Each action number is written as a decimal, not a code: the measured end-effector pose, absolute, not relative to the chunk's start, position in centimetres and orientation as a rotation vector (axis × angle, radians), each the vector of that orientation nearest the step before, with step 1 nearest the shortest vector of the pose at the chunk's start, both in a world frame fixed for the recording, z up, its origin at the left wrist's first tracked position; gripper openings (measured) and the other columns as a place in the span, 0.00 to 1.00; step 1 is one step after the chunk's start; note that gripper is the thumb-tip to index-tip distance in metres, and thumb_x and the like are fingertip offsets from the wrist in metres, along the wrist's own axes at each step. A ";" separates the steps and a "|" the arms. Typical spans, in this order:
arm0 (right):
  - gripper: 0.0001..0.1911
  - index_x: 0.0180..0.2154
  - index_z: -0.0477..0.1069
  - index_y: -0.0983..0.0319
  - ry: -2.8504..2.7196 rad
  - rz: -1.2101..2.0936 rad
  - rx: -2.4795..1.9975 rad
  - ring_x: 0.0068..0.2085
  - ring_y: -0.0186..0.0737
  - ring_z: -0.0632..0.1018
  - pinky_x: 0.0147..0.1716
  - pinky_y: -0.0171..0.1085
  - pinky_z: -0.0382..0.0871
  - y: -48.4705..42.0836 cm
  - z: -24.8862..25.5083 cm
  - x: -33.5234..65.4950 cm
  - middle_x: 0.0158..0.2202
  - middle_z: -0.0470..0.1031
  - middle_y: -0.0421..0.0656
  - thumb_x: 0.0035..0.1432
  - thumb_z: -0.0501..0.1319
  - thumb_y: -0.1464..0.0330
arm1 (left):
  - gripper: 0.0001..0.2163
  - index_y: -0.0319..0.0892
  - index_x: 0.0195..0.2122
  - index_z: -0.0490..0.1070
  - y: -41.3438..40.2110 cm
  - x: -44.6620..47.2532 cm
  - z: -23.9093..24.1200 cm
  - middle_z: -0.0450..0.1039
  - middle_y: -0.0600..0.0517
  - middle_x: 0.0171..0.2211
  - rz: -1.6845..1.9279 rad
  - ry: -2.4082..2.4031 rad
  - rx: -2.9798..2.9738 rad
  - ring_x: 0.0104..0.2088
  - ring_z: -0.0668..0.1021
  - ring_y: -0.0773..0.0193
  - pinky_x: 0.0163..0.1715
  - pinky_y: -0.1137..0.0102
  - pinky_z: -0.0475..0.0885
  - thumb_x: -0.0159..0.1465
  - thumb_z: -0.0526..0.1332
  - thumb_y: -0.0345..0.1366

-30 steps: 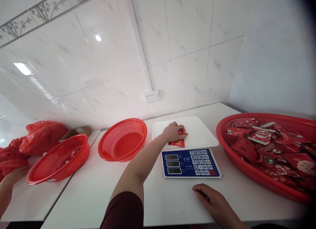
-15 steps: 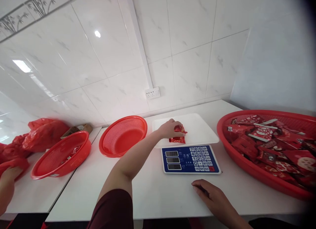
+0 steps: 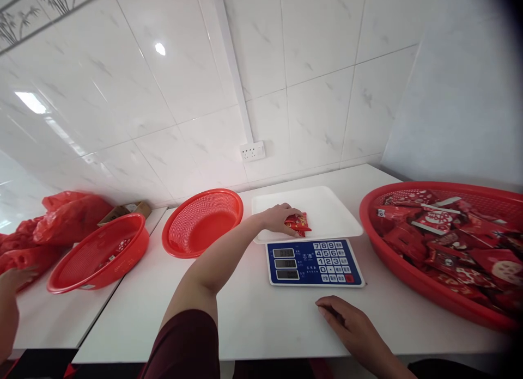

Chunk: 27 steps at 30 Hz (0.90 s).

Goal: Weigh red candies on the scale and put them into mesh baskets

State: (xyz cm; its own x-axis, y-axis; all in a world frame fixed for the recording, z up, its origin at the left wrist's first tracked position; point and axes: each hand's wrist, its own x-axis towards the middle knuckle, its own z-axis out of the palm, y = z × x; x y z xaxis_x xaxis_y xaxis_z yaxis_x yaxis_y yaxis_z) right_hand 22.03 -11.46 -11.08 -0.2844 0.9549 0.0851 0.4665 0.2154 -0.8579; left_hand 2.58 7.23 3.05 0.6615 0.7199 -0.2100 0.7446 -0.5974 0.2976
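Baskets stand at our left, our left hand is closed on a packet on the scale tray, our right hand lies half-curled and empty on the table, and a heaped basket sits at right.

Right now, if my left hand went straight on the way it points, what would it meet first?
The glossy red packet, which sits in the grip of your left hand. Beyond lies the white scale pan, then probably the large red plastic basket; depth is unclear.
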 end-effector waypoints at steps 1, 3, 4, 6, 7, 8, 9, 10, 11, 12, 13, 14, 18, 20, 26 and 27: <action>0.15 0.35 0.72 0.58 -1.877 0.997 -1.313 0.34 0.39 0.76 0.33 0.37 0.70 -11.4 -11.1 22.1 0.35 0.76 0.42 0.59 0.51 0.58 | 0.34 0.50 0.59 0.57 7.3 2.6 3.0 0.58 0.45 0.55 -0.077 1.146 2.530 0.52 0.66 0.51 0.49 0.61 0.64 0.52 0.61 0.53; 0.15 0.35 0.72 0.58 -1.904 1.007 -1.312 0.35 0.39 0.76 0.34 0.37 0.70 -11.3 -11.0 22.3 0.36 0.76 0.42 0.60 0.50 0.58 | 0.32 0.48 0.58 0.59 7.3 2.7 3.0 0.60 0.45 0.53 -0.053 1.145 2.541 0.49 0.69 0.53 0.46 0.63 0.66 0.53 0.61 0.50; 0.15 0.35 0.72 0.58 -1.913 1.005 -1.312 0.35 0.40 0.76 0.35 0.37 0.71 -11.3 -11.0 22.3 0.36 0.76 0.42 0.60 0.50 0.58 | 0.30 0.47 0.57 0.60 7.3 2.7 3.0 0.61 0.46 0.52 -0.044 1.149 2.537 0.48 0.70 0.54 0.44 0.64 0.67 0.53 0.61 0.48; 0.15 0.36 0.72 0.57 -1.924 1.000 -1.316 0.35 0.39 0.76 0.35 0.36 0.71 -11.3 -11.0 22.3 0.36 0.76 0.42 0.60 0.50 0.58 | 0.27 0.46 0.54 0.63 7.3 3.0 3.0 0.63 0.47 0.48 -0.019 1.162 2.521 0.45 0.72 0.56 0.42 0.66 0.68 0.53 0.62 0.45; 0.15 0.36 0.72 0.57 -1.925 0.995 -1.320 0.35 0.39 0.76 0.35 0.36 0.71 -11.3 -10.9 22.3 0.36 0.76 0.42 0.60 0.50 0.58 | 0.26 0.46 0.53 0.64 7.3 3.1 3.0 0.64 0.48 0.47 -0.002 1.175 2.514 0.44 0.73 0.57 0.41 0.67 0.68 0.53 0.62 0.43; 0.15 0.36 0.72 0.57 -1.928 0.990 -1.320 0.35 0.39 0.76 0.34 0.36 0.71 -11.3 -10.9 22.3 0.36 0.76 0.42 0.60 0.50 0.58 | 0.24 0.46 0.52 0.65 7.2 3.1 2.9 0.65 0.48 0.46 0.021 1.192 2.509 0.43 0.73 0.57 0.40 0.67 0.68 0.52 0.62 0.41; 0.15 0.36 0.72 0.57 -1.926 0.982 -1.321 0.35 0.39 0.76 0.34 0.36 0.71 -11.3 -10.9 22.3 0.36 0.76 0.42 0.60 0.51 0.58 | 0.23 0.46 0.51 0.66 7.2 3.2 2.9 0.66 0.49 0.46 0.047 1.211 2.504 0.43 0.73 0.57 0.40 0.67 0.69 0.52 0.62 0.40; 0.15 0.35 0.72 0.57 -1.923 0.974 -1.320 0.34 0.39 0.76 0.34 0.36 0.71 -11.3 -10.9 22.3 0.36 0.76 0.42 0.60 0.51 0.58 | 0.22 0.46 0.50 0.66 7.1 3.1 2.9 0.66 0.49 0.46 0.077 1.231 2.499 0.42 0.73 0.58 0.40 0.68 0.69 0.53 0.62 0.38; 0.14 0.35 0.72 0.57 -1.923 0.969 -1.316 0.34 0.39 0.76 0.34 0.36 0.71 -11.3 -10.9 22.3 0.36 0.76 0.42 0.60 0.51 0.58 | 0.22 0.47 0.50 0.66 7.1 3.0 2.9 0.66 0.49 0.46 0.112 1.252 2.491 0.42 0.73 0.58 0.39 0.68 0.69 0.53 0.61 0.37; 0.14 0.36 0.72 0.57 -1.928 0.965 -1.312 0.35 0.39 0.77 0.34 0.36 0.71 -11.3 -11.0 22.3 0.36 0.77 0.42 0.60 0.51 0.59 | 0.21 0.47 0.50 0.66 7.0 2.8 2.9 0.67 0.50 0.46 0.151 1.277 2.482 0.43 0.73 0.58 0.39 0.69 0.70 0.53 0.61 0.37; 0.14 0.36 0.72 0.57 -1.936 0.965 -1.307 0.35 0.39 0.77 0.35 0.36 0.71 -11.3 -11.0 22.3 0.36 0.77 0.42 0.60 0.51 0.59 | 0.21 0.47 0.50 0.66 6.9 2.4 3.1 0.67 0.50 0.46 0.193 1.305 2.472 0.43 0.73 0.58 0.39 0.69 0.70 0.53 0.62 0.36; 0.14 0.36 0.72 0.58 -1.940 0.961 -1.306 0.35 0.39 0.77 0.35 0.36 0.71 -11.3 -11.0 22.3 0.36 0.77 0.42 0.60 0.51 0.59 | 0.22 0.47 0.50 0.66 6.8 2.0 3.3 0.67 0.50 0.46 0.236 1.337 2.461 0.44 0.73 0.59 0.39 0.70 0.70 0.53 0.62 0.35; 0.14 0.36 0.72 0.57 -1.940 0.927 -1.301 0.35 0.39 0.77 0.35 0.35 0.72 -11.3 -11.0 22.3 0.36 0.77 0.42 0.59 0.51 0.60 | 0.21 0.48 0.52 0.63 6.5 -1.5 5.3 0.66 0.51 0.49 0.415 1.529 2.400 0.45 0.73 0.60 0.39 0.71 0.71 0.55 0.60 0.35; 0.14 0.35 0.72 0.57 -1.937 0.920 -1.299 0.35 0.39 0.77 0.35 0.35 0.72 -11.3 -10.9 22.3 0.36 0.77 0.41 0.59 0.51 0.60 | 0.22 0.48 0.54 0.61 6.1 -4.1 6.3 0.65 0.50 0.52 0.495 1.670 2.355 0.47 0.72 0.60 0.43 0.70 0.70 0.57 0.59 0.36; 0.13 0.36 0.72 0.57 -1.962 0.945 -1.269 0.36 0.38 0.77 0.36 0.35 0.71 -11.2 -11.0 22.3 0.36 0.77 0.41 0.60 0.51 0.60 | 0.35 0.47 0.61 0.52 4.2 -11.9 6.2 0.54 0.41 0.61 0.474 2.102 2.081 0.56 0.67 0.48 0.47 0.60 0.68 0.54 0.64 0.45; 0.13 0.36 0.71 0.58 -1.964 0.946 -1.272 0.36 0.38 0.76 0.36 0.35 0.71 -11.2 -11.1 22.3 0.36 0.76 0.41 0.60 0.51 0.60 | 0.38 0.47 0.61 0.52 3.8 -12.7 5.8 0.51 0.40 0.63 0.450 2.146 2.037 0.58 0.64 0.45 0.48 0.58 0.67 0.52 0.66 0.46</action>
